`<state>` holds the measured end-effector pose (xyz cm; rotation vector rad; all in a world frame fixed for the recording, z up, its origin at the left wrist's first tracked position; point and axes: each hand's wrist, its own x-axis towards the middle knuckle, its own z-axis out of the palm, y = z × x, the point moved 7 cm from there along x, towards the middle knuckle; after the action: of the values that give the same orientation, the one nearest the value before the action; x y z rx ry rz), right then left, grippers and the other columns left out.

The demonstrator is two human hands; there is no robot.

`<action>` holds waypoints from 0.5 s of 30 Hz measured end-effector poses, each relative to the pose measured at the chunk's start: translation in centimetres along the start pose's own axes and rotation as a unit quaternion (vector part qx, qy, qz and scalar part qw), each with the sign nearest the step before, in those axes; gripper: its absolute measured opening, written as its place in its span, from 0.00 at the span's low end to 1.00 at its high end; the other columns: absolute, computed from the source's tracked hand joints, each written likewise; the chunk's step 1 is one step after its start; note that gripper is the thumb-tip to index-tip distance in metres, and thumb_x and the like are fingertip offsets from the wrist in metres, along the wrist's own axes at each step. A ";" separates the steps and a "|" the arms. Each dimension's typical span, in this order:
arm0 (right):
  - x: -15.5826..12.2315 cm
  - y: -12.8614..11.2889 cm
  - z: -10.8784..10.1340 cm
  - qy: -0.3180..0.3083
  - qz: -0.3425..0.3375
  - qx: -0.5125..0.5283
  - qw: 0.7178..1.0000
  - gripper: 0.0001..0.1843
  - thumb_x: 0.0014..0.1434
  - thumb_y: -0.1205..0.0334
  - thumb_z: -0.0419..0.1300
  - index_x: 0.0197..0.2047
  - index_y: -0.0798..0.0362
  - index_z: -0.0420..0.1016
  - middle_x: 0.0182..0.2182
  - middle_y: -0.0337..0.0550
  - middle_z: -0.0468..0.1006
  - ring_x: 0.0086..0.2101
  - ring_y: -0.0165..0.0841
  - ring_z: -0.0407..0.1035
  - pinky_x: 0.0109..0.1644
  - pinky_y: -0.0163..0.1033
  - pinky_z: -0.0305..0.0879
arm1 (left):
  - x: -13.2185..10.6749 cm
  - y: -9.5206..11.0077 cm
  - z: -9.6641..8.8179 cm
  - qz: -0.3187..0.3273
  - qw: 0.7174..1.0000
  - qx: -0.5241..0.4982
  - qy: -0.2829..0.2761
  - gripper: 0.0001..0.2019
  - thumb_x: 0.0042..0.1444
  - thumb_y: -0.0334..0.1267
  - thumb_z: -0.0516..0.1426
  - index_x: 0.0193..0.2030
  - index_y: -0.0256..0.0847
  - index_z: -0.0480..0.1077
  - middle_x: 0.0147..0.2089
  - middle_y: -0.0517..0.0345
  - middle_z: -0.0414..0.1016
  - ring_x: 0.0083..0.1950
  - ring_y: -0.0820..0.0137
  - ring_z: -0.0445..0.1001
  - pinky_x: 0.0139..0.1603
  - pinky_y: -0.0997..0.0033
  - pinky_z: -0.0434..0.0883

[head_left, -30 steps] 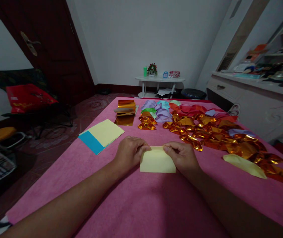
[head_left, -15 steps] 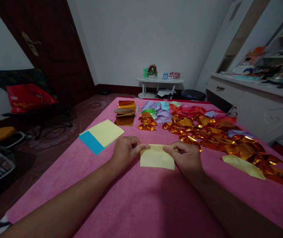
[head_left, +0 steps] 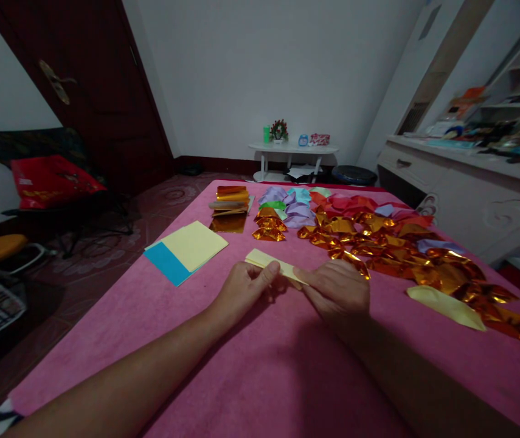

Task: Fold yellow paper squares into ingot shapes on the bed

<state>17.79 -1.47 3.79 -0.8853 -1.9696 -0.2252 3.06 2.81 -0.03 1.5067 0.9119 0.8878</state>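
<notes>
A pale yellow paper (head_left: 260, 258), folded into a narrow strip, is pinched between both hands above the pink cloth. My left hand (head_left: 251, 285) grips its left part, thumb on top. Its right end is between the thumb and fingers of my right hand (head_left: 339, 289). To the left lies a stack of yellow paper sheets (head_left: 198, 245) with a blue sheet (head_left: 167, 263) showing under it. Right of my right hand rests a folded yellow paper piece (head_left: 446, 308), beside many shiny gold folded foil pieces (head_left: 391, 261).
The pink cloth (head_left: 223, 377) covers the table. Gold foil sheets (head_left: 228, 222) are stacked at the back left, near purple folded papers (head_left: 300, 214) and red ones (head_left: 355, 204). A white cabinet (head_left: 478, 182) stands at the right; a chair with a red bag (head_left: 54, 180) is at the left.
The yellow paper was a wider rectangle hanging from both hands; now it is a narrow, tilted strip. My left thumb has moved onto its middle, and my hands are closer together.
</notes>
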 end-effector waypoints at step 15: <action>-1.3 3.5 2.6 -0.020 0.354 0.348 0.868 0.21 0.64 0.50 0.48 0.54 0.52 0.68 0.45 0.49 0.76 0.42 0.37 0.71 0.46 0.42 0.66 | 0.3 -1.3 -0.7 -0.038 0.989 -0.142 0.027 0.16 0.50 0.46 0.62 0.26 0.31 0.74 0.24 0.55 0.74 0.24 0.76 0.67 0.28 0.76 0.62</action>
<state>18.73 1.70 0.63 -1.0338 -1.4465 0.8823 2.45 3.48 -1.27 1.2015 0.8388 0.9628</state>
